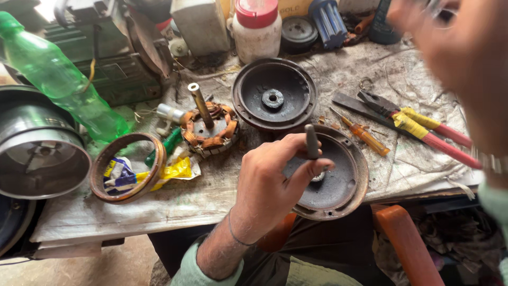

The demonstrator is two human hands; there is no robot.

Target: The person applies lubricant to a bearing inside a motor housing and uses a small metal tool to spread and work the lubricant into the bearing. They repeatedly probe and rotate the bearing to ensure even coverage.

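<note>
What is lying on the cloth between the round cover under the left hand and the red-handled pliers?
In the head view, an orange-handled screwdriver lies between the round cover and the pliers, apart from both.

Bench is cluttered: green bottle (63, 79) on the left, copper stator (209, 127) mid-table, second round cover (274, 95) behind it, pliers (413, 121), small screwdriver (365, 136), white jar (257, 29) at the back.
</note>
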